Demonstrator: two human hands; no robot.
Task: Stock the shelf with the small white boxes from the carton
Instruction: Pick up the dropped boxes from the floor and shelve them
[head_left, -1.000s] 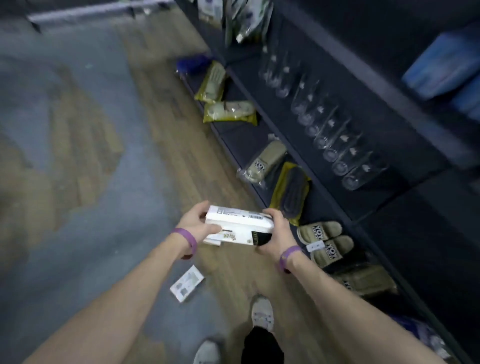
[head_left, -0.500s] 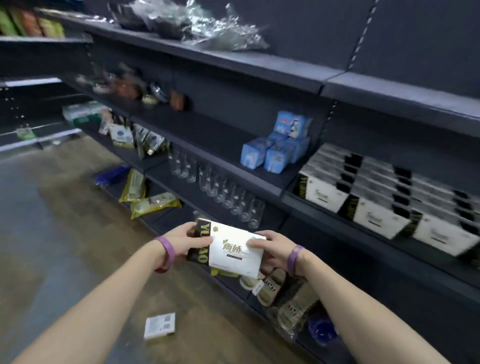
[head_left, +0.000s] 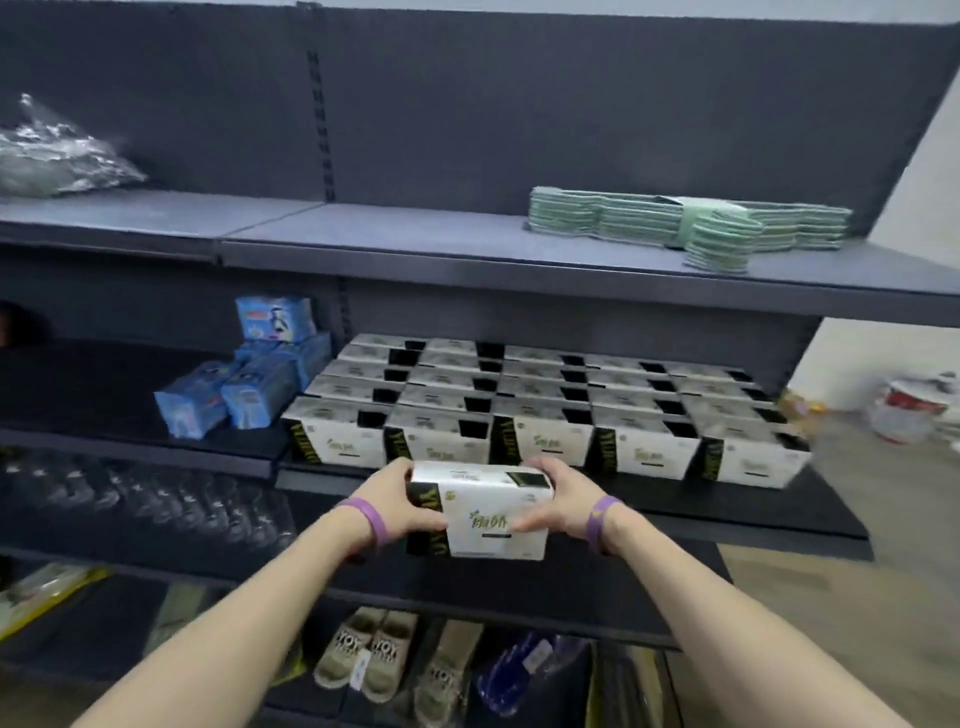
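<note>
Both hands hold one small white box (head_left: 480, 512) in the air, just in front of the shelf (head_left: 753, 512). The left hand (head_left: 402, 501) grips its left end and the right hand (head_left: 558, 501) its right end, fingers (head_left: 524, 525) pressed on the box faces. Behind it, rows of the same white boxes (head_left: 540, 410) fill the shelf. Blue packs (head_left: 249, 384) lie to their left.

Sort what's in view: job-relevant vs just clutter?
Job:
- white box held between left hand and right hand
- stocked white boxes
- middle shelf they sit on

Lying about:
- blue packs
- green stack
- plastic bag
- sandals
- glasses, blurred
</note>
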